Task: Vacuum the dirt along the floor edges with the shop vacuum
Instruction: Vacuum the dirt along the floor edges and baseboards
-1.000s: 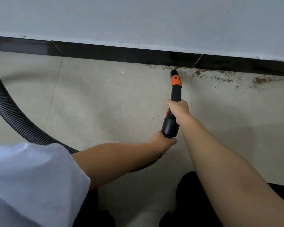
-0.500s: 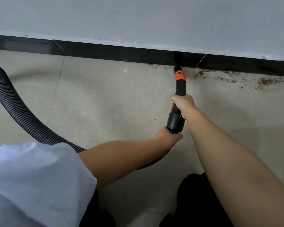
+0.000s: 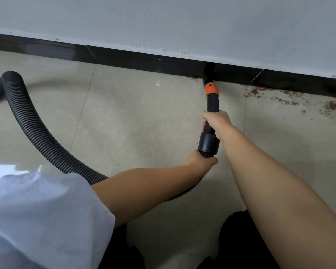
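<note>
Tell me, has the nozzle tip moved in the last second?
Yes. The nozzle tip has advanced to the black baseboard, from the floor tile short of it.

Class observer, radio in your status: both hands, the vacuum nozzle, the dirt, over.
Right hand grips nozzle, left hand grips hose at the cuff. Nozzle tip at baseboard. Dirt remains to the right. Nothing in the way.

Soft, even daylight fills my view, fairly bright without harsh contrast. The glossy floor tiles (image 3: 136, 113) catch a small white glint near the baseboard (image 3: 144, 61) and a paler sheen at my left. My arms throw faint, diffuse shadows. The wide lens bows the baseboard line; my sleeve (image 3: 43, 220) looks soft and washed out.
</note>
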A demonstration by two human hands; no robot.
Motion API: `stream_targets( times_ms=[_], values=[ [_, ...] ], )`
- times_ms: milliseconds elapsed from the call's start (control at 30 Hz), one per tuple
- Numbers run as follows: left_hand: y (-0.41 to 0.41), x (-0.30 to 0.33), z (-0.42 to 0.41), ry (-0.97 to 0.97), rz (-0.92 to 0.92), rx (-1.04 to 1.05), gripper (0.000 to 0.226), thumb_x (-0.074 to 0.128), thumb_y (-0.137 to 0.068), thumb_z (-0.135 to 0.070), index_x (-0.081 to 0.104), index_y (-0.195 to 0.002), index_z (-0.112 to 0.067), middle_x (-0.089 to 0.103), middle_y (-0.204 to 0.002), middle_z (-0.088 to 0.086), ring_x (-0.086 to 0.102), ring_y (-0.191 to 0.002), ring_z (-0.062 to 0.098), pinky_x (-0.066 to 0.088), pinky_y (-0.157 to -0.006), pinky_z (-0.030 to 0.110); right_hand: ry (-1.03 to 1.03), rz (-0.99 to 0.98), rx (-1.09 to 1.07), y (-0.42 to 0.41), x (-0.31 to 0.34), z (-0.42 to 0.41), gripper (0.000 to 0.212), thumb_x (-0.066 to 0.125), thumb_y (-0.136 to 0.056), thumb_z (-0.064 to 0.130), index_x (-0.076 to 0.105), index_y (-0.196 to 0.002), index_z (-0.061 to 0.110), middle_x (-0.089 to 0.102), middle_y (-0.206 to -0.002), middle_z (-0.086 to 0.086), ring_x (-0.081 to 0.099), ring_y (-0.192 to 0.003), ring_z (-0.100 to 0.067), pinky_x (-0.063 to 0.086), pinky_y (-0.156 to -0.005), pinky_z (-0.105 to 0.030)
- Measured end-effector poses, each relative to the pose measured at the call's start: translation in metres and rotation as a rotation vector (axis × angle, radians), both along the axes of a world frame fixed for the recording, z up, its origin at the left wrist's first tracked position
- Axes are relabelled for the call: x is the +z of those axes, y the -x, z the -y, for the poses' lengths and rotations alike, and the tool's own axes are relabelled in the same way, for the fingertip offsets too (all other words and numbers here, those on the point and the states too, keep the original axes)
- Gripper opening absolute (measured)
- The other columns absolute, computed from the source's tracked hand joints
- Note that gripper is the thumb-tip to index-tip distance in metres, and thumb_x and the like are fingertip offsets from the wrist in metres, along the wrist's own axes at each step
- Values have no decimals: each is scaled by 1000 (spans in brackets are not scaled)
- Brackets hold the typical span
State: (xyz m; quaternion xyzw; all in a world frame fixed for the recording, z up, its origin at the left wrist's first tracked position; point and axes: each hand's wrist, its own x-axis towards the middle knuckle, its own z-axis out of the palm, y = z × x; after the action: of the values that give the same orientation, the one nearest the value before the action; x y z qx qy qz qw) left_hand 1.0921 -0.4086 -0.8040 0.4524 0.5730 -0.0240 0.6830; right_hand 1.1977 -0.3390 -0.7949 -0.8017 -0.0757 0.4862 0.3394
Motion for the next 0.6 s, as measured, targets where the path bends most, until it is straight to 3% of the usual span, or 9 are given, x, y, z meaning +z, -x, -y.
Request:
stream_targets(
  times_ms=[233,400,600],
  values=[
    [12,-3,-8,-3,-16,30,14,59,-80,-15,49,-88,-20,52,-81,5,50,-73,22,45,-68,31,0,5,43,15,-1,-12,10,53,-81,4,46,-78,10,53,-57,-8,50,-46,-21,49,-60,-32],
    [22,-5,-14,3,-12,72,15,59,-79,-15,48,-84,-23,52,-79,4,50,-73,22,46,-69,31,-2,17,82,28,-2,-21,12,53,-80,4,44,-78,11,52,-57,-8,50,-46,-21,46,-52,-26],
    [34,-5,-16,18,-25,133,16,59,-81,-15,49,-93,-18,51,-77,3,48,-69,20,44,-68,30,8,13,156,47,-2,-31,9,53,-81,5,46,-84,10,53,-56,-7,50,-44,-20,44,-49,-24]
  ],
)
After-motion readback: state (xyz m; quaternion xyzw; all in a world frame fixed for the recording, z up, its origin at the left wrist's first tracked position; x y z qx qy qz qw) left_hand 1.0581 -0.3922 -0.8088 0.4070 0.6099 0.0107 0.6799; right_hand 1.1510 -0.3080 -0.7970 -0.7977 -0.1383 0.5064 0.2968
